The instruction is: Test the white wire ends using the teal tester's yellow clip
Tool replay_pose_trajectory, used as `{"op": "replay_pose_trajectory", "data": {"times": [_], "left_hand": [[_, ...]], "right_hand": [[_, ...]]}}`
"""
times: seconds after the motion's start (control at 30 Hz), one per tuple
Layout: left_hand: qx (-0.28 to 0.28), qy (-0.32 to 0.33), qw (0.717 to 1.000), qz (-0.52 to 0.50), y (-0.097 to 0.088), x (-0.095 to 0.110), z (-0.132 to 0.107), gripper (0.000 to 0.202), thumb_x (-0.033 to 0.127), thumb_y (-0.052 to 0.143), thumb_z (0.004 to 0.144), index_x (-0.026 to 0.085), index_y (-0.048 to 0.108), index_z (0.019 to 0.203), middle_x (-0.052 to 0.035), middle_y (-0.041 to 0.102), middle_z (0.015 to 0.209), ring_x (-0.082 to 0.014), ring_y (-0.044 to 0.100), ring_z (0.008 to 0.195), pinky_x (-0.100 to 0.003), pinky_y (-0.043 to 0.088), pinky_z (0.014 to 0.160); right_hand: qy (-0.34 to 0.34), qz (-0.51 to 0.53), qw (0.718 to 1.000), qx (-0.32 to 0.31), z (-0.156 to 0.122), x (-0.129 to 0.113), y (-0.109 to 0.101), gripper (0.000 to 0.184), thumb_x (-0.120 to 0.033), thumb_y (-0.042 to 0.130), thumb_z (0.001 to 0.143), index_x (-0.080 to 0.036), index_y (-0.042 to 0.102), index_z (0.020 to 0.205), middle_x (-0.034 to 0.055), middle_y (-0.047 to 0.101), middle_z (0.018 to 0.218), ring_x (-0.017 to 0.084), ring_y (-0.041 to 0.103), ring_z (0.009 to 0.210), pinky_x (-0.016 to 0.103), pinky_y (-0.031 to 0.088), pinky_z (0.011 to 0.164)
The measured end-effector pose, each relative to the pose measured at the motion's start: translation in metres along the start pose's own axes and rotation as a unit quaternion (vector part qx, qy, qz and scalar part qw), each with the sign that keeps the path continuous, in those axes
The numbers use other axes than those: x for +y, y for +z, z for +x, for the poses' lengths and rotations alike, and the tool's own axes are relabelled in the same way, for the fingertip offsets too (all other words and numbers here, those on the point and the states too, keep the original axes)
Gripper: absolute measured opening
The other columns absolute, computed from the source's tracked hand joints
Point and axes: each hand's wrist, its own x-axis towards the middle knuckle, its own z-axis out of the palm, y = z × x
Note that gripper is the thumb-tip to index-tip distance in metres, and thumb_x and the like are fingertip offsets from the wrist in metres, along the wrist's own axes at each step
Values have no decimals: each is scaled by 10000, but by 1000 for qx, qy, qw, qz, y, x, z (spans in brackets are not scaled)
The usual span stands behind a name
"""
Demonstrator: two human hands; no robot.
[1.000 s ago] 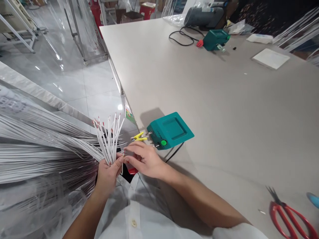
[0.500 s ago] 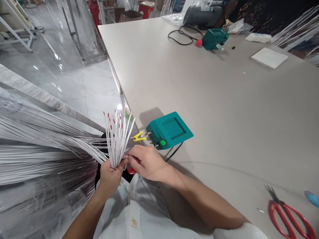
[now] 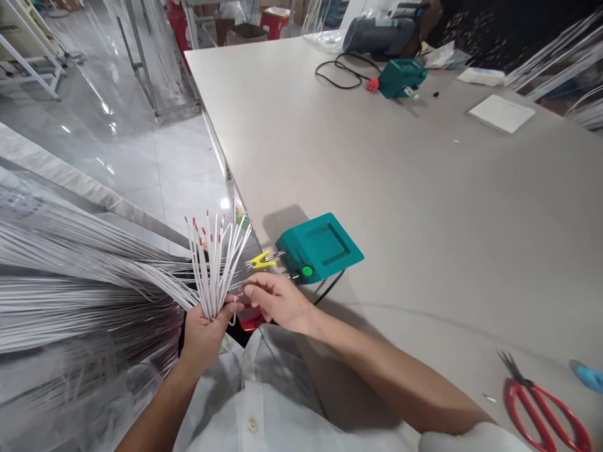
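My left hand (image 3: 205,336) is closed around a fanned bundle of white wires (image 3: 214,270) with reddish tips pointing up. One wire is bent out beside my left thumb, its short end (image 3: 237,297) pointing toward my right hand. My right hand (image 3: 280,301) has thumb and forefinger pinched at that end; the exact contact is small and hard to see. Just beyond my fingers, a yellow clip (image 3: 262,260) is fixed to a teal box (image 3: 325,246) with a green button, at the table's left edge.
Long white wires (image 3: 94,263) lie in a mass at my left. Red-handled scissors (image 3: 541,402) rest on the table (image 3: 414,207) at right. A second teal device (image 3: 400,78), a dark motor (image 3: 379,34) and a white pad (image 3: 502,113) are at the back.
My right fingers have drawn slightly away from my left thumb, uncovering the short wire end. The bundle has shifted a little left and its tips have fanned wider.
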Motion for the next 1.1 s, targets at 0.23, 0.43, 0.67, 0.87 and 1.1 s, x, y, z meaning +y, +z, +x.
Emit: {"op": "replay_pose_trajectory", "data": {"times": [0.23,0.43,0.67,0.87,1.1], "left_hand": [[-53,-12,998,11,-1,8,2,124,219,719,608,142,674,694,-11,654,592,-162,618,616,-259,492,589],[-21,-31,999,-3,5,5,1,168,248,722,600,133,657,704,0,636,545,-73,466,397,-185,334,369],[-28,-37,995,-93,11,5,22,453,284,702,644,146,603,1064,-15,671,622,-20,324,337,-160,238,323],[-54,-43,994,-86,17,6,34,499,292,698,635,126,605,1096,-41,682,660,-12,309,329,-164,229,307],[-69,-46,992,-93,21,8,36,511,290,695,634,127,604,1110,-45,681,659,-8,305,322,-158,223,295]], "right_hand": [[-318,-403,857,43,-4,-6,-3,183,-163,435,825,-146,609,770,44,594,733,124,535,672,223,390,559],[-312,-583,749,34,-10,-18,-9,145,-182,458,751,-159,558,649,23,557,650,125,456,534,258,300,491],[-271,-669,685,100,-6,-32,-40,274,-266,475,841,-120,565,1056,106,608,943,244,487,925,352,325,764],[-213,-723,656,43,7,-41,-51,211,-183,422,878,-153,606,977,100,627,871,247,466,939,393,265,812],[-194,-704,683,-23,12,-50,-59,216,-194,453,857,-155,596,1014,101,642,926,261,467,1026,469,168,929]]}}
